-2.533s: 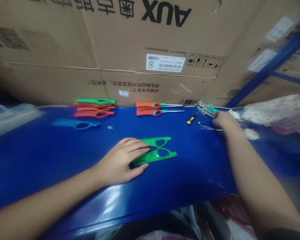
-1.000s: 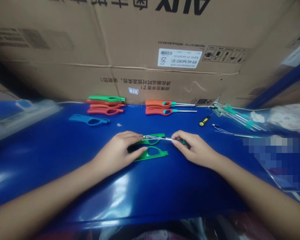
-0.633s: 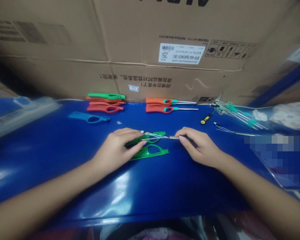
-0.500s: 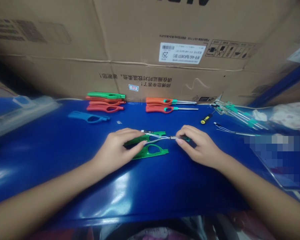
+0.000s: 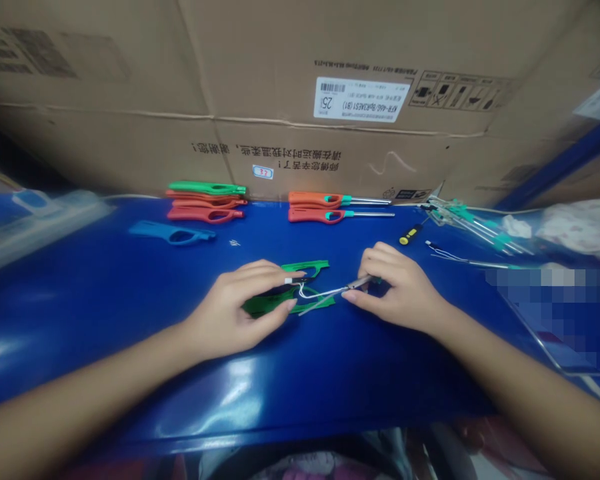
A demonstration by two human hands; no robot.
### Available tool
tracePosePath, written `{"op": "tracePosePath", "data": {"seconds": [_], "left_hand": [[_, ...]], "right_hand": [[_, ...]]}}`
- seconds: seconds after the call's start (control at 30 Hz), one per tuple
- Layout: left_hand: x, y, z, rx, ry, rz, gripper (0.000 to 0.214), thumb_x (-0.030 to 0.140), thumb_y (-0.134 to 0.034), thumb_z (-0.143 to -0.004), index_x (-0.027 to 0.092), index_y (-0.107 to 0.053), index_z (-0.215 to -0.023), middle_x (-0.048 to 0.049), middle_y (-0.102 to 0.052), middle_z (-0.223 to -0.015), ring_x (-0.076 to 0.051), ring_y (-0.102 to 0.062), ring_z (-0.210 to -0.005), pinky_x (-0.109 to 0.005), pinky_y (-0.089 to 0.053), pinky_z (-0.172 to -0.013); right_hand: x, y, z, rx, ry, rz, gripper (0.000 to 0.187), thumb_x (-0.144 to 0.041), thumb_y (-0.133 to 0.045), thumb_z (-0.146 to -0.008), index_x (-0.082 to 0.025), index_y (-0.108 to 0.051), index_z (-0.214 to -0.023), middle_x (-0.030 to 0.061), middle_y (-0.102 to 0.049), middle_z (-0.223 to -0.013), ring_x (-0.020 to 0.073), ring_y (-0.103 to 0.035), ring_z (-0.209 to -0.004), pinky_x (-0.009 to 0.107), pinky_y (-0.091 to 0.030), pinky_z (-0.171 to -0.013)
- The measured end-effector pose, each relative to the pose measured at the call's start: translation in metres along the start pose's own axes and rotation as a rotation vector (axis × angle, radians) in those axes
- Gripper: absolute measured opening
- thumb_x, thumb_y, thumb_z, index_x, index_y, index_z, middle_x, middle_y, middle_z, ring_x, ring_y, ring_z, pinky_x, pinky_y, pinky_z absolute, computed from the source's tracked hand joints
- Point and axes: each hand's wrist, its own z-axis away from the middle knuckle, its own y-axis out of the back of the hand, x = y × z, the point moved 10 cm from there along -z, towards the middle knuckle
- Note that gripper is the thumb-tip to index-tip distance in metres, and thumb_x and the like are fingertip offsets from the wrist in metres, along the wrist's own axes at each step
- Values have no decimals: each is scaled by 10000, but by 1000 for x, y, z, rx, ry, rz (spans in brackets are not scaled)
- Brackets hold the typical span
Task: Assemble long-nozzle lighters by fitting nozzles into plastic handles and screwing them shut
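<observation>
Over the table (image 5: 320,393), the left hand (image 5: 233,305), thumb spread from its fingers, faces the right hand (image 5: 404,285); two green shells (image 5: 263,305) lie partly hidden by the left, probably to stay within reach. The right pinches the tube (image 5: 359,283), likely to steady it, its wires (image 5: 325,294) running to the plug (image 5: 289,281) at the left's fingertips; whether those grip it, I cannot tell.

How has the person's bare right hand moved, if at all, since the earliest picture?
Yes, leftward and nearer: the bare right hand was right of the short yellow-and-black screwdriver; now it is on its near side, slightly left.
</observation>
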Motion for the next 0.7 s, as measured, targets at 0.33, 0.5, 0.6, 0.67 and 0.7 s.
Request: {"op": "tracePosePath", "data": {"seconds": [0.33, 0.5, 0.6, 0.67, 0.7], "left_hand": [[-10, -1, 2, -3, 157, 12, 160, 197, -690, -908, 204, -774, -1045, -29, -785, -931, -141, -717, -794, -232, -574, -733], [-18, -1, 3, -22, 182, -34, 174, 227, -687, -918, 203, -781, -1063, -22, -787, -943, -137, -715, -801, -225, -573, -741], [-22, -3, 2, -85, 175, -103, 209, 245, -658, -940, 199, -772, -1109, -33, -787, -993, -153, -717, -849, -247, -575, -782], [-24, -3, 1, -117, 159, -142, 215, 253, -636, -954, 194, -770, -1110, -38, -787, -999, -164, -717, -862, -262, -575, -787], [-24, -3, 0, -127, 151, -154, 215, 257, -626, -959, 194, -771, -1105, -40, -787, -992, -169, -717, -861, -267, -575, -784]], "right_hand": [[-1, -4, 1, -23, -19, 34, 403, -464, -687, -869, -218, -468, -634, 2, -544, -636, 164, -433, -654, 330, -369, -645], [0, -7, 1, -72, -39, 26, 293, -482, -635, -924, -220, -561, -814, 14, -605, -762, 174, -523, -729, 315, -394, -661], [2, -13, 3, -143, -64, -40, 208, -427, -607, -962, -227, -564, -999, 25, -638, -916, 166, -595, -803, 298, -432, -697], [2, -17, 4, -176, -58, -89, 151, -373, -593, -977, -230, -553, -1006, 27, -637, -952, 158, -609, -824, 289, -447, -714], [2, -18, 5, -185, -51, -111, 127, -353, -585, -983, -230, -555, -992, 27, -636, -958, 157, -611, -830, 287, -452, -720]]}}
